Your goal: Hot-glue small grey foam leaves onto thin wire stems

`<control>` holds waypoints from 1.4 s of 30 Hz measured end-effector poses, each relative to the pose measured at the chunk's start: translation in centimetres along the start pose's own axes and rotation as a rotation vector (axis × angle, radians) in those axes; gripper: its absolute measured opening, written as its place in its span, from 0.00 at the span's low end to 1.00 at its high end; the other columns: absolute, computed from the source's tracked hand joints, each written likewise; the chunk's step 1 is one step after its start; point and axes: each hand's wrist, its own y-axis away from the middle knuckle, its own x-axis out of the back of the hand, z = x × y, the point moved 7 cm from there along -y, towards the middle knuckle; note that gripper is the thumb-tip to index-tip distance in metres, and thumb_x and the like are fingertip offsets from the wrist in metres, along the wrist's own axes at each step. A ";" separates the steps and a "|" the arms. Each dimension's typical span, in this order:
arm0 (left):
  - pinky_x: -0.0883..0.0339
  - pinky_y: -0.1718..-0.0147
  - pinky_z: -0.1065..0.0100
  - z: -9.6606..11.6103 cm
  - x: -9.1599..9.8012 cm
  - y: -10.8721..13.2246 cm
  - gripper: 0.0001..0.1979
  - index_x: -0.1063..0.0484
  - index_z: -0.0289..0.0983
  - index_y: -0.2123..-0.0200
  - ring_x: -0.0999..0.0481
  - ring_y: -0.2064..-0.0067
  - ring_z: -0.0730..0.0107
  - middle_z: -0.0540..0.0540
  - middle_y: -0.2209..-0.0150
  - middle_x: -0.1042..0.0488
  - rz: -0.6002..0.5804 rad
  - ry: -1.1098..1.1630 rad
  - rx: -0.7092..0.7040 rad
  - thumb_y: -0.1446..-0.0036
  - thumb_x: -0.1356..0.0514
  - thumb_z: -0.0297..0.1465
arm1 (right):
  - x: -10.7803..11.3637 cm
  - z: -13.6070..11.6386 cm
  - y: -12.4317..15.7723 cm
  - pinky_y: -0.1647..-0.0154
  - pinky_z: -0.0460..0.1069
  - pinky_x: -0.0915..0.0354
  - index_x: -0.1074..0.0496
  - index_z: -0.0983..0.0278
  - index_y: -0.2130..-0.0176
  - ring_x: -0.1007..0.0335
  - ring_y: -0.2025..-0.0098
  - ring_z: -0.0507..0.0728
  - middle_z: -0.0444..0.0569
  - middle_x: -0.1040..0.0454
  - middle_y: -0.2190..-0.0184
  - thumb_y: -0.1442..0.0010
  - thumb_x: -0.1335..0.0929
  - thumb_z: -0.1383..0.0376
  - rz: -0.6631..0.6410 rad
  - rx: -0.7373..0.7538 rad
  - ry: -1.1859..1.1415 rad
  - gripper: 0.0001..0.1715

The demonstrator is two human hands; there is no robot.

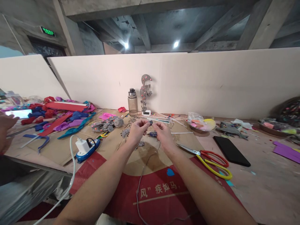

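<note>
While the left hand (139,129) and right hand (163,133) pinch a small grey piece (151,122) in their fingers, fine handwork seems underway, next needing steadiness.

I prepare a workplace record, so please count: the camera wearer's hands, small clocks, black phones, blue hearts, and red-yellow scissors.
Left hand and right hand: 2
Small clock: 1
Black phone: 1
Blue heart: 1
Red-yellow scissors: 1
Total: 6

1. Looks like a craft workshop: bright scraps (67,120) and scissors (198,153) lie about on the tabletop (264,190).
2. Pale partition boards (211,87) stand behind it.
3. Bare concrete beams (150,8), 2 ceiling lights (126,45) and a green lit sign (47,31) suggest a plain, unfinished building.
</note>
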 end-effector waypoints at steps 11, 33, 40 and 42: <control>0.49 0.82 0.74 -0.1 -0.8 0.3 0.15 0.28 0.35 0.72 0.41 0.81 0.81 0.55 0.81 0.36 -0.058 0.035 0.022 0.57 0.30 0.39 | 0.2 -0.2 0.2 0.76 0.46 0.49 0.27 0.64 0.71 0.47 0.77 0.49 0.40 0.35 0.79 0.52 0.30 0.54 0.046 -0.010 -0.034 0.16; 0.45 0.77 0.72 -1.5 -0.2 -0.2 0.13 0.34 0.36 0.80 0.40 0.80 0.79 0.53 0.83 0.35 0.037 0.033 0.101 0.59 0.34 0.36 | -0.2 0.0 1.1 0.77 0.46 0.49 0.31 0.63 0.64 0.48 0.79 0.49 0.35 0.40 0.80 0.50 0.31 0.53 0.003 -0.003 0.035 0.18; 0.48 0.77 0.72 -0.8 -0.6 0.0 0.08 0.34 0.36 0.80 0.41 0.80 0.79 0.54 0.84 0.36 -0.042 -0.187 0.009 0.57 0.38 0.33 | 0.7 -1.2 0.9 0.76 0.46 0.49 0.27 0.64 0.63 0.47 0.78 0.50 0.36 0.43 0.82 0.49 0.32 0.55 0.014 0.076 0.170 0.17; 0.49 0.78 0.72 -0.6 -0.8 0.1 0.08 0.33 0.36 0.80 0.41 0.80 0.79 0.55 0.84 0.36 -0.075 -0.206 0.010 0.57 0.37 0.32 | 0.7 -1.0 0.8 0.75 0.47 0.47 0.27 0.65 0.66 0.44 0.77 0.51 0.38 0.38 0.81 0.50 0.32 0.55 0.003 0.050 0.155 0.16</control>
